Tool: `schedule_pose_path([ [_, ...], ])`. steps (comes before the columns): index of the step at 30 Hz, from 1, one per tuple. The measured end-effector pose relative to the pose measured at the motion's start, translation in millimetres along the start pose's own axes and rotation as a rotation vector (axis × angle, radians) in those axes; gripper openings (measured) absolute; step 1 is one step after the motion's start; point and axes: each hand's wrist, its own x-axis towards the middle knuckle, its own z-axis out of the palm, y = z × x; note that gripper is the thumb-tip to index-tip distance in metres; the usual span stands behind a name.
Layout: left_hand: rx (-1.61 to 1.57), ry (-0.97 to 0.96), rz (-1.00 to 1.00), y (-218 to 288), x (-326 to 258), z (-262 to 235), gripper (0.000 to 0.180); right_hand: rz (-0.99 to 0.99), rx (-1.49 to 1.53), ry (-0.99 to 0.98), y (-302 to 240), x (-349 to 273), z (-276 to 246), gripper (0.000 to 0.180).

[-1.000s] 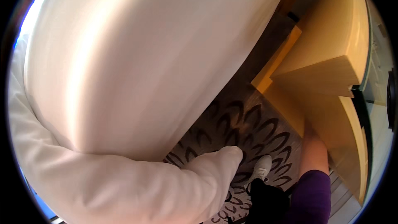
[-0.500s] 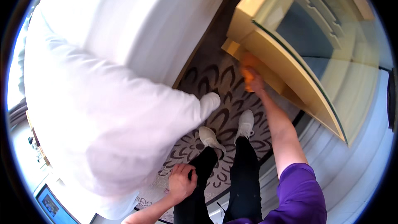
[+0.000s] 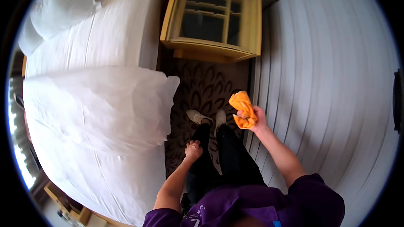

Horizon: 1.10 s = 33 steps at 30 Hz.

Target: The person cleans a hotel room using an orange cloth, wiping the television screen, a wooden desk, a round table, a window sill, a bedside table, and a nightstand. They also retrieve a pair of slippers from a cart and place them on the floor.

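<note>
Fingers of the right hand (image 3: 256, 117) pinch a bunched orange cloth (image 3: 243, 110), mostly hiding them; left hand (image 3: 193, 149) curled shut, contents unclear; nightstand (image 3: 212, 14) top cut off.

Head cam, steep downward, standing height

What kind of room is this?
Most likely a bedroom, perhaps in a hotel: a bed made up in white linen, a wooden bedside cabinet with a glass top, and patterned dark carpet. The right hand holds an orange cloth; the left hand is closed and empty.
</note>
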Motion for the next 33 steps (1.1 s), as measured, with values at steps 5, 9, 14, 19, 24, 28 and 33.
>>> schedule_pose_path([
  [5,-0.349,-0.054,0.165,3,-21,-59,0.020,-0.079,-0.043,-0.492,-3,-96,55,0.043],
  [9,-0.167,0.006,0.167,5,-74,-92,0.021,-0.141,0.114,-0.693,36,-165,53,0.043],
  [14,-0.203,-0.059,0.224,18,-127,-108,0.026,-0.384,0.099,-0.650,94,-269,42,0.049],
  [19,-0.095,-0.463,0.385,82,-175,-104,0.028,-0.625,0.012,-0.183,183,-329,-51,0.042],
  [24,0.232,-0.670,0.742,127,-210,-76,0.029,-0.667,0.479,0.075,316,-388,-177,0.019],
  [28,0.578,-0.751,0.940,146,-226,-45,0.030,-0.848,0.895,0.224,450,-426,-235,0.018],
  [33,0.793,-1.007,1.176,150,-268,12,0.033,-1.045,1.255,0.358,592,-452,-262,0.027],
])
